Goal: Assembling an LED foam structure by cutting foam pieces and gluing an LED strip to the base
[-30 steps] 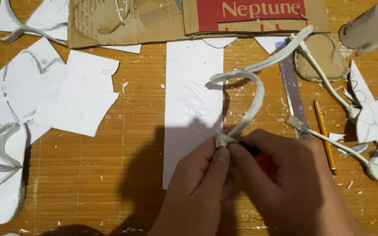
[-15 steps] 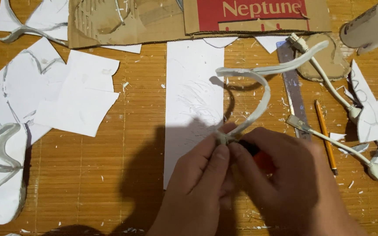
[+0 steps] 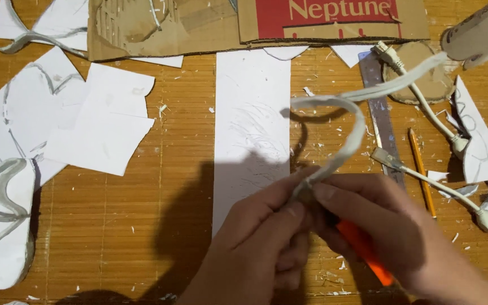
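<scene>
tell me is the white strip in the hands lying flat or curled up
Curled up: the white strip arches off the table from the left hand and right hand.

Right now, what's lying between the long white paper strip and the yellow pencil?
In the head view, a metal ruler lies between the white paper strip and the pencil.

paper strip [image 3: 252,121] lies mid-table, cut sheets [image 3: 100,127] left, ruler [image 3: 384,121] and pencil [image 3: 422,169] right.
</scene>
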